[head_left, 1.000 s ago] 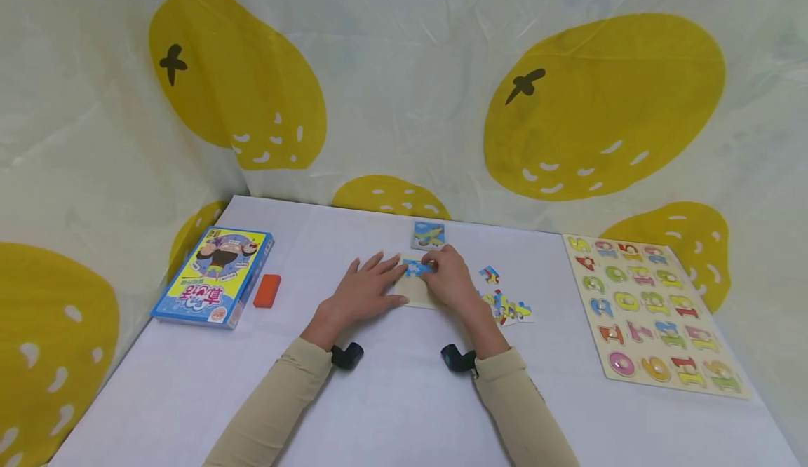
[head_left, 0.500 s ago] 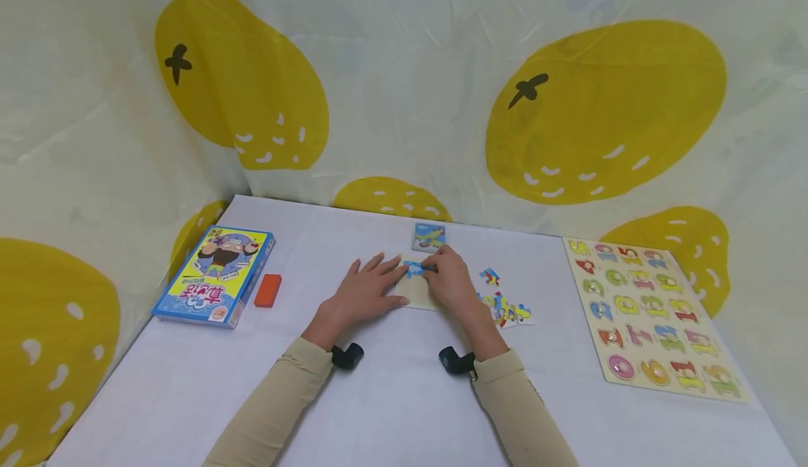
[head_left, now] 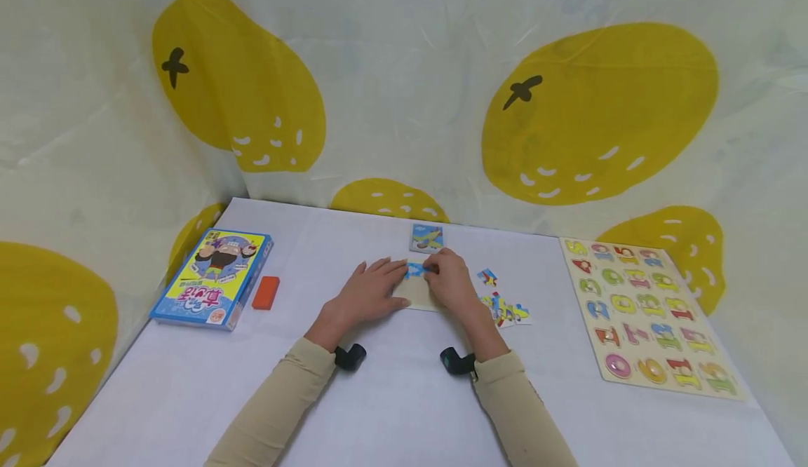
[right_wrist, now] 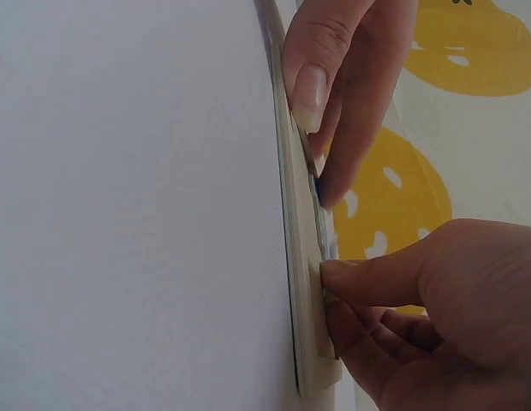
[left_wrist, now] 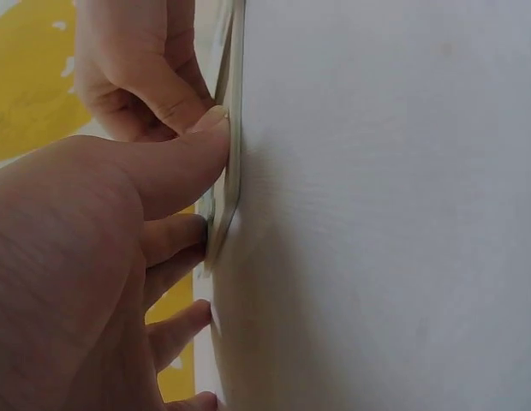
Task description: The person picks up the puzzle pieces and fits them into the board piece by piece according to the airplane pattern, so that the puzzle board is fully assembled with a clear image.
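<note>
Far Edge Started, Tray (head_left: 416,294) Showing Bare Nearer Part

The right hand (head_left: 453,282) is pinching a puzzle piece (head_left: 426,269) at the tray's far edge, beside blue pieces (head_left: 413,269) already sitting there! The left hand (head_left: 371,292) is resting on the tray's left side, fingers extended. Loose pieces (head_left: 505,310) are lying right of the tray, so plenty seems to be remaining.

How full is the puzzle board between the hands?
The puzzle board is partly filled: blue pieces lie at its far side, its visible near part is bare, and loose pieces lie outside it.
</note>
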A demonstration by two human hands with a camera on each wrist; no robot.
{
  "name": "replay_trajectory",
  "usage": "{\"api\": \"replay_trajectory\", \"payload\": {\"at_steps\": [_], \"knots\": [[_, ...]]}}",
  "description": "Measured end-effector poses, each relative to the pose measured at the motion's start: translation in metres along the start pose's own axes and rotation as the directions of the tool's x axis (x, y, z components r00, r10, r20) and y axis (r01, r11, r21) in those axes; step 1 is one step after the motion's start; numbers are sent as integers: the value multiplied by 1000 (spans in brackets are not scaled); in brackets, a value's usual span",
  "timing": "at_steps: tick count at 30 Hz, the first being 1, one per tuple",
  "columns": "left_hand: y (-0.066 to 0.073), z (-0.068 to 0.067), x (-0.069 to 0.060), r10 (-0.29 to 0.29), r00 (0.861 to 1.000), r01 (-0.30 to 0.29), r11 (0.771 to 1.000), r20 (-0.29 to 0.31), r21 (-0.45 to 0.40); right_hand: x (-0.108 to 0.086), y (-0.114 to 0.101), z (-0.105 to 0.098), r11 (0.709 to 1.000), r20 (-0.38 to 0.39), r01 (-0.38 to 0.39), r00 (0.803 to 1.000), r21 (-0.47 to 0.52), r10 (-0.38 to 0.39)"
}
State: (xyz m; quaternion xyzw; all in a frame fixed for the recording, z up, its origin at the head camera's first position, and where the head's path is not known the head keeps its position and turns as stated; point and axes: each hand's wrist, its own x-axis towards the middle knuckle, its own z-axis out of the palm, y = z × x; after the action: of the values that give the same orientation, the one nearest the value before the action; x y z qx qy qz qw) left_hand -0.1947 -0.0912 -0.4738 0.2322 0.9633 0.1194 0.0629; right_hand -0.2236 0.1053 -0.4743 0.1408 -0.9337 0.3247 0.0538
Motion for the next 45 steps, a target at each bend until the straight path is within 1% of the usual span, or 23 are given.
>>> {"api": "replay_trajectory", "payload": {"at_steps": [3, 8, 12, 15, 18, 21, 28, 31, 33, 37, 40, 45], "knots": [[0, 1, 1, 20, 1000, -20, 1000, -20, 21, -1, 0, -3, 1000, 21, -14, 1000, 24, 14], [0, 2, 0, 54, 998, -53, 998, -31, 33, -1, 4, -7, 999, 50, -7, 999, 54, 4], [4, 2, 0, 47, 998, -45, 998, -29, 49, -2, 7, -13, 997, 94, 3, 996, 79, -11], [8, 2, 0, 35, 999, -33, 997, -24, 69, -2, 9, -19, 995, 127, -8, 992, 98, -4], [11, 1, -1, 27, 999, -25, 996, -26, 88, -3, 11, -27, 992, 137, -41, 990, 118, 25], [13, 0, -1, 27, 999, -23, 995, -33, 98, -5, 17, -37, 990, 122, -80, 990, 117, 65], [17, 0, -2, 27, 1000, -26, 995, -12, 101, -15, 42, -62, 984, 90, -165, 983, 62, 159], [19, 3, 0, 37, 999, -37, 994, 0, 103, -18, 53, -71, 977, 80, -206, 976, 61, 201], [20, 4, 0, 43, 999, -43, 995, 6, 90, -20, 59, -77, 972, 84, -229, 971, 58, 224], [22, 5, 1, 36, 999, -37, 996, 18, 78, -21, 68, -83, 962, 92, -272, 958, 13, 270], [23, 4, 0, 31, 999, -33, 997, 20, 76, -20, 73, -83, 960, 114, -276, 954, -42, 279], [21, 3, -2, 58, 998, -59, 996, 15, 63, -19, 77, -82, 964, 167, -238, 952, -120, 256]]}}
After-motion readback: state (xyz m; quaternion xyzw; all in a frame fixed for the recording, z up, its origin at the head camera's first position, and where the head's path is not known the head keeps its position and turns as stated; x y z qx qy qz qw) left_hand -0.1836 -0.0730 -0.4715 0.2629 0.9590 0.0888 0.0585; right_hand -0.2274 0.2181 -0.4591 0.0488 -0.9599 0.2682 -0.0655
